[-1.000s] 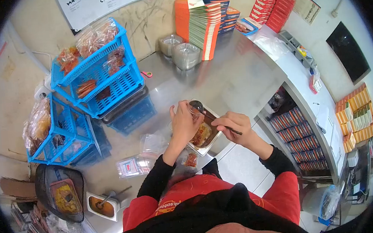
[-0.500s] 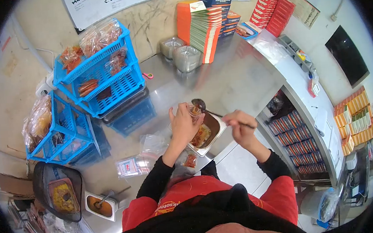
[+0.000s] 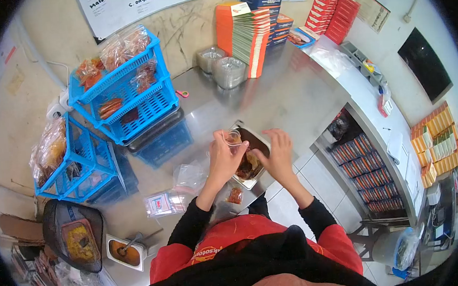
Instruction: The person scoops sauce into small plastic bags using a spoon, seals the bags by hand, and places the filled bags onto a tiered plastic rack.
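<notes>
My left hand [image 3: 222, 157] is closed around a small clear plastic bag [image 3: 233, 138] with some brownish food in it, held over the metal food pan [image 3: 265, 138]. The pan holds a reddish-brown food mix, partly hidden by my hands. My right hand [image 3: 279, 158] is above the pan's right side, fingers apart and nothing visible in them. Below the pan, at the counter edge, lies a small filled bag [image 3: 235, 195] with reddish contents. Flat clear bags [image 3: 189, 176] and a printed packet [image 3: 161, 203] lie left of my left forearm.
Blue stacked baskets [image 3: 126, 110] with bagged food stand at the back left. A second metal pan [image 3: 125, 253] with orange sauce and a utensil is at lower left, beside a dark mesh basket [image 3: 52, 230]. Clear plastic containers [image 3: 229, 73] and folded boxes [image 3: 243, 36] stand at the back.
My right hand has let go of the ladle and moved left, closer to the bag, its fingers now spread. The ladle is no longer raised at the bag. My left hand keeps hold of the bag.
</notes>
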Demonstrator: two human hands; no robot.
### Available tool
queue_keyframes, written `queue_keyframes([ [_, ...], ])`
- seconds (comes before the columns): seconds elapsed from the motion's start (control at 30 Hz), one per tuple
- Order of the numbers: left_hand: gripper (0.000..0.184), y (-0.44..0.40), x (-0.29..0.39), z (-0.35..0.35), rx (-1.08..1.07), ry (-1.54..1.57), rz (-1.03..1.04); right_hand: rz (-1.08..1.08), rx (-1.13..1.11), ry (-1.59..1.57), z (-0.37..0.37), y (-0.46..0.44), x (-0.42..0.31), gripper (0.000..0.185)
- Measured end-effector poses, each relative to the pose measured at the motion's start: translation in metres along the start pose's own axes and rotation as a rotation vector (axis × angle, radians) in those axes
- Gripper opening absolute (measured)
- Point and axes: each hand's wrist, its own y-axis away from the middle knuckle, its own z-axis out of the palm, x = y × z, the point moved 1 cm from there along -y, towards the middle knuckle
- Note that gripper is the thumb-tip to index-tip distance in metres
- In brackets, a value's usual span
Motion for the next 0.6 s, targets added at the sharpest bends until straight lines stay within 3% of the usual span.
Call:
queue_keyframes([
  [0.03,0.046,0.003,0.0,0.004,-0.117,0.13,-0.07,-0.052,-0.034,-0.025,-0.001,-0.003,-0.009,0.032],
  [0.07,0.043,0.009,0.001,0.008,-0.244,0.257,-0.139,0.182,-0.236,-0.356,0.004,0.004,-0.02,0.021],
  [0.17,0.04,0.021,-0.003,0.014,-0.136,0.468,-0.031,0.328,-0.247,-0.532,0.009,0.01,-0.022,0.014],
  [0.2,0.028,0.021,0.009,0.003,-0.119,0.453,-0.046,0.284,-0.187,-0.573,0.005,0.007,-0.027,0.011],
  [0.23,0.028,0.021,0.013,-0.008,-0.119,0.449,-0.052,0.288,-0.191,-0.578,0.0,0.005,-0.029,0.011],
  [0.3,0.017,0.024,0.011,-0.027,-0.214,0.337,-0.13,0.552,-0.419,-0.822,-0.006,0.007,-0.027,0.01],
  [0.37,0.013,0.031,-0.01,-0.03,-0.216,0.419,-0.134,0.518,-0.383,-0.912,-0.006,0.009,-0.028,0.009],
  [0.43,0.011,0.035,0.002,-0.044,-0.314,0.622,-0.11,0.321,-0.294,-0.944,-0.008,0.009,-0.032,0.009],
  [0.6,0.012,0.05,-0.002,-0.057,-0.392,0.496,-0.085,0.432,-0.4,-0.89,-0.008,0.029,-0.035,0.008],
])
